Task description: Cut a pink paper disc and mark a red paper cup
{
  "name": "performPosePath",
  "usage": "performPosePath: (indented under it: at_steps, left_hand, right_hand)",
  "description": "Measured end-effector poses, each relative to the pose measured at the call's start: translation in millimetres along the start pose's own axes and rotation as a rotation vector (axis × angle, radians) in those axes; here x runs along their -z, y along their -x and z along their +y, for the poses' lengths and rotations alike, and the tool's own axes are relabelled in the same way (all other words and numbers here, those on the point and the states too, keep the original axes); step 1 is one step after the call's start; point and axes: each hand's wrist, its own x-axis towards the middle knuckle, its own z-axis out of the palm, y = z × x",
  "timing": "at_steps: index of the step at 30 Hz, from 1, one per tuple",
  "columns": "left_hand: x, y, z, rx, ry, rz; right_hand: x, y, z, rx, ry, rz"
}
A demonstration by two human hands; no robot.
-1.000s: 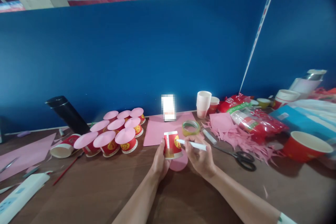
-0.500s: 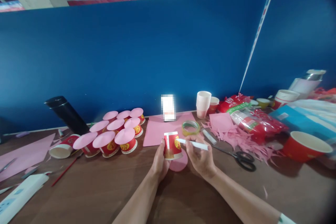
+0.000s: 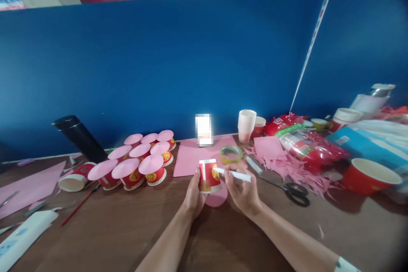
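My left hand (image 3: pixel 194 195) is wrapped round a red paper cup (image 3: pixel 208 182) with a gold print, which stands bottom-up in the air over the table. Held in my right hand (image 3: pixel 244 193) is a white pen (image 3: pixel 237 174), its tip at the cup's printed side; whether it touches cannot be made out. Under the cup, partly hidden, lies a pink paper circle (image 3: pixel 216 197). To the left stand several upturned red cups (image 3: pixel 154 176), each topped with a pink paper disc (image 3: pixel 151 164).
A pink sheet (image 3: pixel 188 159), a roll of tape (image 3: pixel 231 154), black-handled scissors (image 3: pixel 298 194) and pink paper scraps (image 3: pixel 296 172) lie beyond and right of my hands. Stacked white cups (image 3: pixel 246 125) stand at the back. A black bottle (image 3: pixel 81 138) and a red brush (image 3: pixel 79 206) are left.
Both hands keep their hold on the cup and the pen. The pen's rear end has dipped slightly and swung a little left; the view has shifted marginally.
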Motion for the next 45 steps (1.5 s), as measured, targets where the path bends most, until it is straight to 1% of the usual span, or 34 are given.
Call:
performPosePath:
  at_steps: [7,15,22,27,33,37,45]
  left_hand:
    - [-2.9,1,2,-0.010,-0.010,0.005]
    - [-4.9,1,2,-0.012,-0.012,0.043]
    - [-3.9,1,2,-0.015,-0.020,0.031]
    - [-1.6,-1,0,-0.018,-0.014,0.067]
    - [-2.7,-1,0,-0.007,-0.013,0.042]
    - [-2.7,-1,1,-0.019,-0.008,0.033]
    - [-4.7,-1,1,-0.021,0.001,0.069]
  right_hand:
    - [1,-2,-3,0.021,0.036,-0.005]
    - [3,-3,-8,0.066,0.131,-0.007]
    - [3,-3,-10,0.046,0.117,-0.015]
    - [3,-1,-10,0.020,0.079,-0.006]
    - [2,0,-8,0.064,0.078,-0.037]
    - [2,-1,-7,0.090,0.103,-0.020]
    - [3,-2,-5,0.043,0.081,0.006]
